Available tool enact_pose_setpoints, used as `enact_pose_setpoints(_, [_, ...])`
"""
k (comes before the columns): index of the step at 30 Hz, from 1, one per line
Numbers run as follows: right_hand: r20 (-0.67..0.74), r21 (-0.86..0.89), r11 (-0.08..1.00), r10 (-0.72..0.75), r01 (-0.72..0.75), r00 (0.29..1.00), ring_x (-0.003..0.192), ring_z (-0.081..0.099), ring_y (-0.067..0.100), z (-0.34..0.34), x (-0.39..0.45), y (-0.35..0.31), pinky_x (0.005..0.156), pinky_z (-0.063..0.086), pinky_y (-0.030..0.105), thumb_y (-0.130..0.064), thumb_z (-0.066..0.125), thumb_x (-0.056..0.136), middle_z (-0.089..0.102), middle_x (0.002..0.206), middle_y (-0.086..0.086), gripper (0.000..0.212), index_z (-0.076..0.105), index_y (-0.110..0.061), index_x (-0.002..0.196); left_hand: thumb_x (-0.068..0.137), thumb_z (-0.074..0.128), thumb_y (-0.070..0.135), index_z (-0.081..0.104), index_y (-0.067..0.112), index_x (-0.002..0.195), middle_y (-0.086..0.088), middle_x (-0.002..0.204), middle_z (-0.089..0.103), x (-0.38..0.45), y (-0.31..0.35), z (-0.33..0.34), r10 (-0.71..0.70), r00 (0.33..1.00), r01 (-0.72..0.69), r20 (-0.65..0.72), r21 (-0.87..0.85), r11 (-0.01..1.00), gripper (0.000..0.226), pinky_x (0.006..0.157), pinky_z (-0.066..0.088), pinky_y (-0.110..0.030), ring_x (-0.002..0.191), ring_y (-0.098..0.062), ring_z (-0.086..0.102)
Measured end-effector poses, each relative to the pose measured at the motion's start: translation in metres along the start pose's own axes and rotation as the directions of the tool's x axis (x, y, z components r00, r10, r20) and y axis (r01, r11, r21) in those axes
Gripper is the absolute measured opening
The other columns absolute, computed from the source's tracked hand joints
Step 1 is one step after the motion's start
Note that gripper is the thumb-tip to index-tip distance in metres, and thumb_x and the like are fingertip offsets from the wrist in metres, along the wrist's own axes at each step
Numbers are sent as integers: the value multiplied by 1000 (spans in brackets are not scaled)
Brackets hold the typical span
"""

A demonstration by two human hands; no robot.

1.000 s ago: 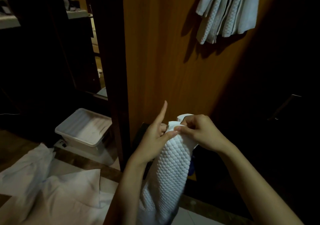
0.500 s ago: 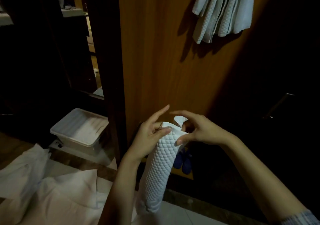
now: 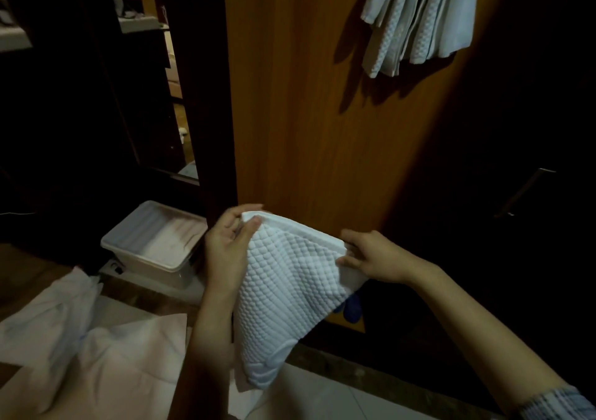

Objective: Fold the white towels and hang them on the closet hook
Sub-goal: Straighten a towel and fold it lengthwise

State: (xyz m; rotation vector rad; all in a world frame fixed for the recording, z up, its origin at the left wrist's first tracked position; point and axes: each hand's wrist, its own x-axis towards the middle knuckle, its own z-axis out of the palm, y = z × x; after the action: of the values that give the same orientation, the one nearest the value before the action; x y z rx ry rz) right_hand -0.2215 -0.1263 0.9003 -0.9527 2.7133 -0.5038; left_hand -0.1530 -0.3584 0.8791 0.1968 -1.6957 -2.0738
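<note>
A white waffle-textured towel [image 3: 287,293] hangs in front of me, held by its top edge at both corners. My left hand [image 3: 227,251] pinches the upper left corner. My right hand [image 3: 375,256] pinches the upper right corner, so the top hem is stretched between them. The towel's lower part droops to a point near the floor. Several white towels [image 3: 419,19] hang high on the wooden closet door [image 3: 306,113]; the hook itself is hidden by them.
A white lidded plastic bin [image 3: 154,245] sits on the floor at the left of the door. Loose white cloths [image 3: 80,348] lie spread at the lower left. Blue slippers [image 3: 350,310] peek out behind the towel. A dark cabinet with a metal handle [image 3: 525,193] stands on the right.
My hands have moved apart, spreading the towel's top edge wide; before, they were close together at one bunched end of the narrow hanging towel.
</note>
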Motion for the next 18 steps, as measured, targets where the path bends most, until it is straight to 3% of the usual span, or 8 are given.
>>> enact_pose_setpoints(3, [-62,29,1000,-6,8,998,66,58,15,17,-8,1,60,46,39,-23,59,89,57,71,-7,38,37,-54,96,89,58,6,70,38,81,10,79,72,3,0,-10,7,995,-8,-104,-10,1000,35,68,55,-32,74,-9,67])
enact_pose_setpoints(5, [-119,65,997,-37,45,992,80,63,15,29,-10,1,68,52,39,-20,55,90,66,95,-7,50,32,-47,125,89,58,8,70,37,82,9,78,71,4,-2,-11,8,989,-12,-145,-25,1000,32,70,54,-35,75,-10,66])
enact_pose_setpoints(8, [-269,49,994,-79,95,960,112,50,-1,47,-12,4,87,47,24,-24,56,91,44,132,-24,64,22,-40,143,89,58,9,67,32,87,4,85,68,3,-7,-5,8,981,-11,-194,-15,1000,25,75,53,-38,81,-14,64])
enact_pose_setpoints(10, [-347,38,997,-47,64,937,115,48,0,60,-12,8,87,43,20,-27,58,91,44,130,-23,55,33,-29,140,89,58,8,65,30,88,7,85,66,2,-10,1,4,978,-6,-211,-9,1000,23,73,54,-31,79,-6,63])
enact_pose_setpoints(13, [-457,122,991,12,49,889,94,63,24,63,-9,9,74,45,27,-7,57,86,61,99,-3,28,60,-12,114,90,57,7,65,27,89,8,84,65,2,-11,5,-2,973,-2,-233,-19,1000,21,68,52,-23,74,-1,62])
enact_pose_setpoints(15, [-541,137,988,20,64,841,85,63,28,57,-4,10,72,48,34,-2,54,77,65,92,8,31,66,-5,105,90,56,5,63,20,92,8,84,64,3,-13,6,30,970,-31,-241,-1,1000,17,68,51,-18,72,4,61])
enact_pose_setpoints(18, [-580,128,991,47,34,813,86,62,27,46,1,13,74,50,40,-1,58,76,65,92,11,35,67,-6,109,90,55,3,61,13,96,11,84,60,2,-15,9,92,967,-80,-236,62,995,13,66,47,-10,70,13,57])
